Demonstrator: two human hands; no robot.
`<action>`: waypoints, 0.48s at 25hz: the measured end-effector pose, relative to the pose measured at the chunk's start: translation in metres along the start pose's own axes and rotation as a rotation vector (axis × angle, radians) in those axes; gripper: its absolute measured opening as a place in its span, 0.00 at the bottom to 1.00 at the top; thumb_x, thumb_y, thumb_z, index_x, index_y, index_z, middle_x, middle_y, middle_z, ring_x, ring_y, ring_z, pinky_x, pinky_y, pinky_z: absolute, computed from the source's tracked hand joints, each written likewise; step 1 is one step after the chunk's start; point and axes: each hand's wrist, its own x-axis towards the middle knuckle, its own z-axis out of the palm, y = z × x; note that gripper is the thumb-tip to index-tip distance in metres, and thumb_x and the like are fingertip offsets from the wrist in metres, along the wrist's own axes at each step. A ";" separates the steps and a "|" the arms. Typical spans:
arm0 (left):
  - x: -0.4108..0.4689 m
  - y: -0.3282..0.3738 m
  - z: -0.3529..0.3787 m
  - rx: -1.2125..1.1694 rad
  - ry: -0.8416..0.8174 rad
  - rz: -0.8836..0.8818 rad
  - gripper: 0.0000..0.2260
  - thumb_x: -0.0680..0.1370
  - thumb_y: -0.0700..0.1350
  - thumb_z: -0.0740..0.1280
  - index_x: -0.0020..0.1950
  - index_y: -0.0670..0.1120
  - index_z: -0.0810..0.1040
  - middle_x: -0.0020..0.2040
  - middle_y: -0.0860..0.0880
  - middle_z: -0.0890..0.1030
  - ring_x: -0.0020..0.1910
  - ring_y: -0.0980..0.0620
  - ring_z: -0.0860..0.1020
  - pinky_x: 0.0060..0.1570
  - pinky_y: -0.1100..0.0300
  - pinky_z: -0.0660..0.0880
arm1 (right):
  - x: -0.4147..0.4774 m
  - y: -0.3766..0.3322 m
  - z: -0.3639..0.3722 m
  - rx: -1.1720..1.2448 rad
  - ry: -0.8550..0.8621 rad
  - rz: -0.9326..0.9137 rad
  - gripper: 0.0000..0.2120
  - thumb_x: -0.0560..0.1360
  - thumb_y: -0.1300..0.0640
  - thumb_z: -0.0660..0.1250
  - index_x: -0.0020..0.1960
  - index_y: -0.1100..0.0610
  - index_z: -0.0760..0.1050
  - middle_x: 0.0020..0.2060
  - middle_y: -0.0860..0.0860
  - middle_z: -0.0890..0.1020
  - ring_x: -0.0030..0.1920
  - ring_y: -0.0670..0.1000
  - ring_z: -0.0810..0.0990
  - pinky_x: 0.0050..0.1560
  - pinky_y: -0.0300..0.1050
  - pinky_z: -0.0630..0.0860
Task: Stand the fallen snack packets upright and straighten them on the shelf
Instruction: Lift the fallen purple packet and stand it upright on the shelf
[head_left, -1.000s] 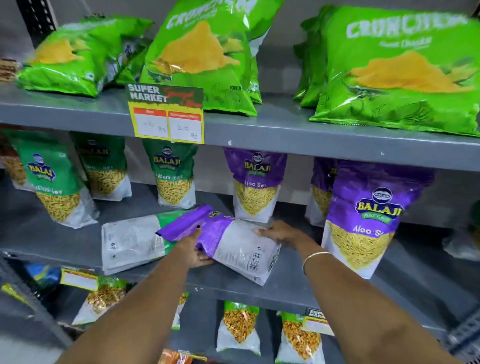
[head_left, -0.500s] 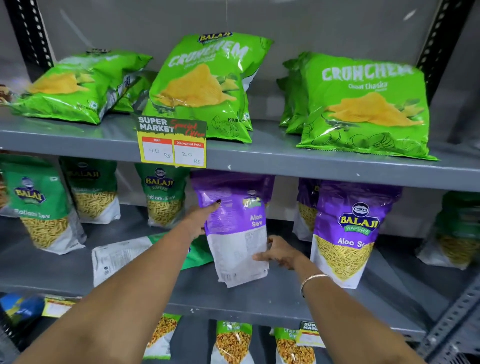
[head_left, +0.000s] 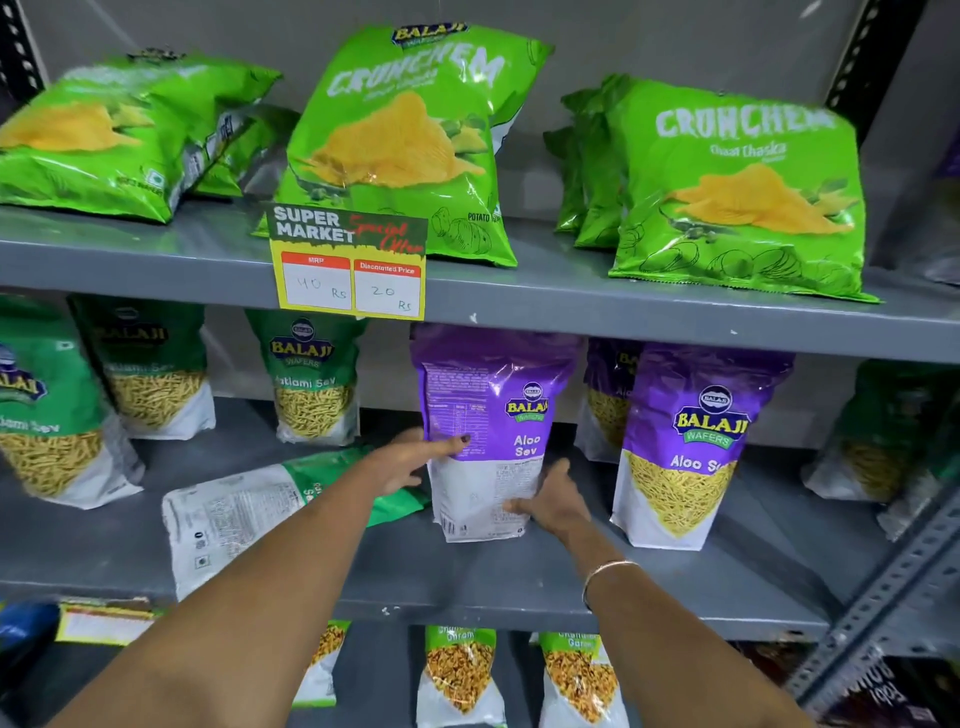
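On the middle shelf (head_left: 519, 587), far left, green packets (head_left: 47, 415) of sev stand upright, with two more green ones behind them toward the back wall. Just right of these a green and white packet (head_left: 249, 512) lies flat on its face, printed back up, its top end pointing toward the right and partly hidden under the left forearm. The left hand (head_left: 402, 462) reaches in over that fallen packet and presses against the left edge of a purple packet (head_left: 488, 431), thumb laid across its front and fingers tucked behind, so it grips that side. The purple packet stands upright on its base near the middle of the shelf, back panel facing out, leaning very slightly. The right hand (head_left: 550, 501), with a thin bangle (head_left: 605, 571) on the wrist, clasps the lower right corner of the same packet, fingers curled over the white part. Just beside it to the right another purple packet (head_left: 685, 447) stands upright, front facing out, with one more behind it. On the shelf above, a yellow price tag (head_left: 350, 265) hangs from the edge beneath large green chip bags (head_left: 405, 145).
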 end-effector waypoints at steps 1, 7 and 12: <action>0.000 -0.005 0.000 0.034 -0.030 -0.024 0.22 0.74 0.47 0.68 0.68 0.46 0.71 0.68 0.51 0.73 0.70 0.53 0.64 0.72 0.45 0.56 | 0.000 0.000 0.000 -0.042 0.042 0.006 0.30 0.64 0.55 0.77 0.53 0.61 0.59 0.59 0.60 0.76 0.61 0.61 0.76 0.58 0.53 0.72; -0.008 -0.006 -0.006 0.115 -0.235 -0.143 0.25 0.76 0.37 0.64 0.72 0.47 0.64 0.53 0.51 0.78 0.55 0.52 0.75 0.60 0.56 0.69 | 0.008 -0.003 0.004 0.068 0.002 0.014 0.15 0.65 0.67 0.70 0.35 0.53 0.66 0.40 0.53 0.76 0.37 0.51 0.73 0.34 0.41 0.72; -0.003 -0.016 0.001 0.069 -0.071 -0.076 0.06 0.75 0.40 0.67 0.50 0.48 0.74 0.62 0.46 0.73 0.72 0.51 0.63 0.72 0.50 0.57 | -0.014 -0.006 -0.011 0.304 -0.470 -0.050 0.21 0.68 0.68 0.72 0.56 0.57 0.69 0.48 0.49 0.79 0.44 0.41 0.76 0.38 0.29 0.73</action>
